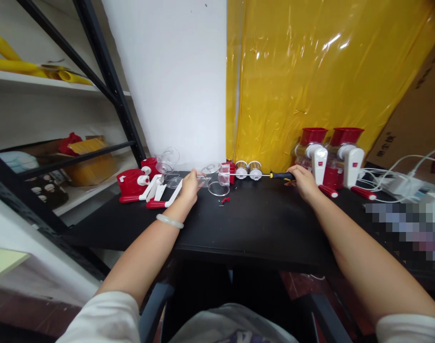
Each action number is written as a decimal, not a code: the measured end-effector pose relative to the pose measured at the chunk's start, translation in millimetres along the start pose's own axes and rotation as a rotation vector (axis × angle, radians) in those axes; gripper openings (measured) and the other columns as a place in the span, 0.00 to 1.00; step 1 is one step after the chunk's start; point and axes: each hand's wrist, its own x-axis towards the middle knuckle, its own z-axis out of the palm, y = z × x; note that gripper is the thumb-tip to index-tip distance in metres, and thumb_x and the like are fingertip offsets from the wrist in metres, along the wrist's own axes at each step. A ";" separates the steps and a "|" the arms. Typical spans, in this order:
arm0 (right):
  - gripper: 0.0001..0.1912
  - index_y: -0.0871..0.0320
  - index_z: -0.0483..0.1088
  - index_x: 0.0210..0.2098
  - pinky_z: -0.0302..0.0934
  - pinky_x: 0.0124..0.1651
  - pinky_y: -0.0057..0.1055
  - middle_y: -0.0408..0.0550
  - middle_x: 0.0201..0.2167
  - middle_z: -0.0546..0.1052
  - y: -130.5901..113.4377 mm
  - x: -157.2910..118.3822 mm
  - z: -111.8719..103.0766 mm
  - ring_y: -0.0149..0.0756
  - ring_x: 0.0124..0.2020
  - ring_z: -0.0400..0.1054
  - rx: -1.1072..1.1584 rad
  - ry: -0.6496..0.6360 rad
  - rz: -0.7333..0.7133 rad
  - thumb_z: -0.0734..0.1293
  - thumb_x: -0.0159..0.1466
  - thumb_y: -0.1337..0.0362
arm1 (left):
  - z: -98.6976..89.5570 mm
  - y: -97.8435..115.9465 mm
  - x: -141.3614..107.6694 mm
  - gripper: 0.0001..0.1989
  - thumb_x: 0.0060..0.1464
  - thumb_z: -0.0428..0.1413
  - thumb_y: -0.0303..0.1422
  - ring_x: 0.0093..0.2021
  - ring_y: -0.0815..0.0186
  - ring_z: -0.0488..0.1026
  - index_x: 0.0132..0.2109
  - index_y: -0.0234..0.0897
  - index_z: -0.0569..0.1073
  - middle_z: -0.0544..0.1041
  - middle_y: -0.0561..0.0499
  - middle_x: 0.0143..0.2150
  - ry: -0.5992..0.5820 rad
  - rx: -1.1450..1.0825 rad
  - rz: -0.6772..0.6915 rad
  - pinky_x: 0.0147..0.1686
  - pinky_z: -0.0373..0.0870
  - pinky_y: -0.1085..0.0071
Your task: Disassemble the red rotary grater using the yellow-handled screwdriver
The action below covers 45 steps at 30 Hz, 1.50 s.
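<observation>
Currently, the screwdriver [281, 176] is gripped by its handle in the right hand [303, 181], lengthwise along the desk's [238, 228] far edge, shaft toward the left hand [189, 186], whose curled hold cannot be made out.

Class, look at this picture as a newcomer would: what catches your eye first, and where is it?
The glossy yellow sheeting behind the table, right of centre, stands out most. In front of it, at the table's right, stand two red-and-white crank devices. Nearer the middle, the right hand holds a long screwdriver pointing left.
</observation>
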 end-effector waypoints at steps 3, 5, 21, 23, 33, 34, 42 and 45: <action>0.07 0.56 0.70 0.24 0.68 0.23 0.26 0.41 0.25 0.70 0.4 0.0 -0.1 0.28 0.23 0.63 -0.017 0.006 0.003 0.68 0.49 0.59 | -0.3 0.0 -0.1 0.19 0.52 0.60 0.48 0.46 0.59 0.75 0.26 0.37 0.71 0.78 0.45 0.36 -0.010 0.006 0.002 0.44 0.77 0.65; 0.07 0.56 0.70 0.24 0.68 0.22 0.26 0.40 0.24 0.70 1.8 1.0 -0.7 0.28 0.23 0.63 -0.020 0.002 -0.005 0.68 0.50 0.59 | -0.4 0.2 -0.1 0.19 0.52 0.60 0.48 0.46 0.59 0.75 0.27 0.37 0.72 0.78 0.44 0.37 -0.019 0.013 0.001 0.44 0.77 0.65; 0.23 0.54 0.69 0.29 0.66 0.20 0.26 0.38 0.22 0.68 10.1 6.7 -1.5 0.26 0.19 0.60 0.064 0.019 -0.059 0.74 0.53 0.42 | -0.9 -1.4 1.0 0.17 0.54 0.57 0.45 0.45 0.60 0.74 0.27 0.37 0.72 0.78 0.44 0.39 -0.026 0.016 -0.016 0.42 0.75 0.67; 0.23 0.52 0.68 0.33 0.67 0.21 0.26 0.35 0.25 0.69 10.0 6.9 -0.3 0.25 0.18 0.59 0.146 0.030 -0.055 0.76 0.51 0.43 | -0.2 -0.4 -0.2 0.17 0.55 0.57 0.45 0.46 0.60 0.73 0.27 0.36 0.72 0.78 0.44 0.40 -0.028 0.016 -0.025 0.44 0.75 0.67; 0.14 0.50 0.72 0.37 0.73 0.36 0.33 0.41 0.32 0.76 -4.4 4.3 -3.6 0.33 0.34 0.73 0.599 -0.080 0.124 0.70 0.50 0.70 | 2.6 -2.8 -3.1 0.16 0.55 0.59 0.44 0.43 0.62 0.73 0.28 0.36 0.72 0.78 0.45 0.39 -0.042 -0.027 -0.050 0.43 0.76 0.67; 0.11 0.51 0.72 0.36 0.73 0.36 0.34 0.43 0.32 0.77 -5.1 4.1 -3.2 0.34 0.35 0.74 0.594 -0.074 0.135 0.70 0.53 0.67 | 2.6 -3.7 -3.1 0.16 0.54 0.59 0.45 0.43 0.62 0.73 0.28 0.36 0.72 0.78 0.45 0.39 -0.048 -0.024 -0.044 0.43 0.76 0.67; 0.28 0.56 0.72 0.29 0.60 0.18 0.29 0.44 0.15 0.69 5.6 1.0 1.1 0.32 0.14 0.64 -0.052 -0.011 0.010 0.64 0.62 0.36 | 0.8 -0.2 -0.2 0.18 0.55 0.58 0.46 0.40 0.64 0.73 0.27 0.36 0.72 0.78 0.45 0.40 -0.017 -0.025 -0.059 0.39 0.75 0.70; 0.20 0.56 0.71 0.29 0.51 0.15 0.25 0.40 0.14 0.67 6.6 1.4 0.1 0.28 0.12 0.59 -0.090 -0.018 -0.051 0.70 0.60 0.45 | 0.8 1.1 -0.4 0.19 0.53 0.60 0.48 0.40 0.64 0.74 0.27 0.37 0.71 0.79 0.45 0.39 -0.012 -0.030 -0.048 0.40 0.75 0.69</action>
